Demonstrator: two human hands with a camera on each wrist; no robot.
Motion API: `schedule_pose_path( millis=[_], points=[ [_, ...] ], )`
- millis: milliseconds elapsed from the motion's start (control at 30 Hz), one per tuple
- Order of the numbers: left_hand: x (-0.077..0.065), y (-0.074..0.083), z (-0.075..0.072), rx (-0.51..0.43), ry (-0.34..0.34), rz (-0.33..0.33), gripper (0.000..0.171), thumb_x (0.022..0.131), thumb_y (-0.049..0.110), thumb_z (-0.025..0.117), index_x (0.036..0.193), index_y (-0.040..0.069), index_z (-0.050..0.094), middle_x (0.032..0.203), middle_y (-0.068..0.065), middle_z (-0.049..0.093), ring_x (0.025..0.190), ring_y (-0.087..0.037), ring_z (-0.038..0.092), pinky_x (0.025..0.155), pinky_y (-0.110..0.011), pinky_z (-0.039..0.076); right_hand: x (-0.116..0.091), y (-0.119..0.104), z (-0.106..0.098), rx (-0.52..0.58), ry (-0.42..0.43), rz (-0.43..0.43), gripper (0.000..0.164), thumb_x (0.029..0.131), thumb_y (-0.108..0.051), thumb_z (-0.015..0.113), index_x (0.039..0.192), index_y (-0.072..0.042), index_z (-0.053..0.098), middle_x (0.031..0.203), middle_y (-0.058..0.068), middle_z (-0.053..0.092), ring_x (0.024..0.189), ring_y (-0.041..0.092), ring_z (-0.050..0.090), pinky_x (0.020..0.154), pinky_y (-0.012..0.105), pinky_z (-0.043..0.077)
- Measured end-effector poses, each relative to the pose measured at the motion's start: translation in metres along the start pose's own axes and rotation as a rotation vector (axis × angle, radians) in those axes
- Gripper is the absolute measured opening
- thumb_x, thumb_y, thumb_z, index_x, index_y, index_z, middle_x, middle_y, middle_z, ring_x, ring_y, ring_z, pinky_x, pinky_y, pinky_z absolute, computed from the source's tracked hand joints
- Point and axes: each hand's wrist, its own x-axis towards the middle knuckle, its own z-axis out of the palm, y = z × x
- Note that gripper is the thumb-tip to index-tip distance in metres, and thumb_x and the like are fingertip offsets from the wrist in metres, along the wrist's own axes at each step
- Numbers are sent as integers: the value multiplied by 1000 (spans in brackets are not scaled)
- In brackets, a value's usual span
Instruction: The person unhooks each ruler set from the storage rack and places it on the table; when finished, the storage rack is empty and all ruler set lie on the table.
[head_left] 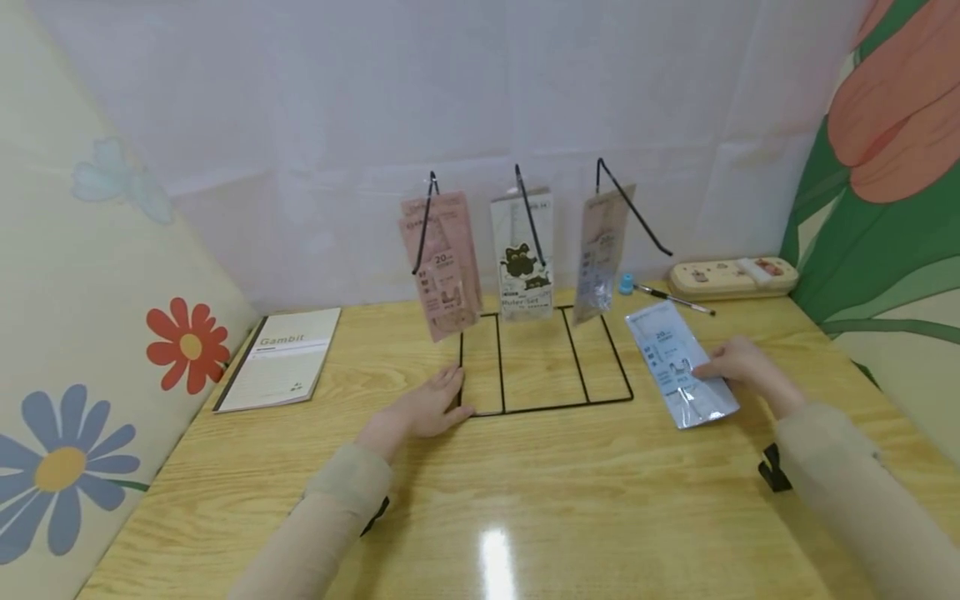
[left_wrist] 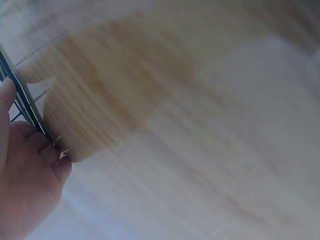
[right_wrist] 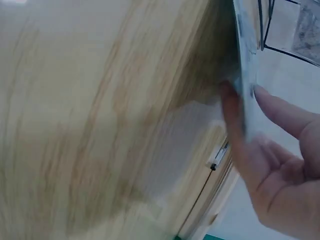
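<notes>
My right hand (head_left: 742, 371) pinches a light-blue ruler set packet (head_left: 675, 367) by its right edge, thumb on the printed face and fingers behind. In the right wrist view the packet (right_wrist: 245, 60) is seen edge-on, above the table. At the left side of a black wire display rack (head_left: 551, 408) is my left hand (head_left: 427, 404), its fingers and thumb holding the base wire near the front corner. From the rack's hooks hang pink packets (head_left: 442, 267) on the left, a white ruler set packet (head_left: 522, 254) in the middle and a pale packet (head_left: 602, 254) on the right.
A notebook (head_left: 281, 358) lies at the table's left. Behind the held packet are a black pen (head_left: 675, 298), a small blue object (head_left: 626, 284) and a cream pencil case (head_left: 731, 277). A white cloth (head_left: 300, 125) hangs behind the rack; painted panels flank the table.
</notes>
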Motion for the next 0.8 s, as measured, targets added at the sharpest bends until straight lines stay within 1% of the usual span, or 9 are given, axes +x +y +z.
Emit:
schedule_pose_path(
  millis=[100,167,233,267,333,367,467,600,800],
  points=[
    [0,0,0,-11,1,-3,73,101,40,39,149,-4,7,157,-23,3,146,-36,5,119,-48,13,-1,-2,0,-89,66,-15,39,82,-19,68,53,-13,43,49,-7,36,47,6,35,47,20,33],
    [0,0,0,-16,4,-1,73,101,39,40,149,-5,8,157,-23,3,146,-37,5,119,-49,13,-2,-6,0,-141,117,-31,37,83,-22,68,57,-5,48,51,1,43,50,11,41,48,22,37],
    [1,-1,0,-19,5,1,73,101,39,40,149,-5,8,157,-24,4,146,-37,5,119,-49,13,-2,-12,0,-164,157,-58,37,84,-27,68,76,7,59,65,18,57,60,24,54,56,30,48],
    [1,-1,1,-18,7,6,72,101,39,40,149,-6,8,156,-24,4,145,-38,5,119,-50,13,0,-15,0,-164,162,-70,46,85,-33,67,94,12,60,81,26,61,73,32,59,65,36,52],
    [1,-2,1,-14,9,7,72,101,39,39,149,-5,8,157,-24,4,146,-37,5,119,-49,13,4,-23,0,-125,153,-105,71,87,-41,64,128,14,46,121,35,53,107,44,55,88,50,50],
    [1,-2,2,-14,8,7,72,101,39,39,149,-5,8,157,-24,4,146,-37,5,119,-49,13,7,-26,0,-84,137,-130,81,88,-44,63,139,12,34,136,34,41,123,46,45,98,54,43],
    [0,-2,2,-18,10,9,72,101,39,39,148,-6,9,156,-25,5,145,-38,6,119,-50,13,17,-38,0,74,81,-192,88,90,-48,59,148,4,17,150,28,27,137,42,29,112,53,29],
    [0,-2,2,-26,12,13,72,101,38,39,148,-7,9,156,-26,5,145,-39,6,118,-50,13,32,-55,3,254,64,-271,87,91,-40,59,151,-4,8,156,20,17,143,37,19,117,51,19],
    [1,-2,2,-16,19,13,72,101,38,39,148,-6,9,156,-25,5,145,-38,6,119,-49,13,50,-83,10,357,99,-287,90,90,-40,61,153,-12,3,159,11,10,146,31,12,118,51,16]
  ],
)
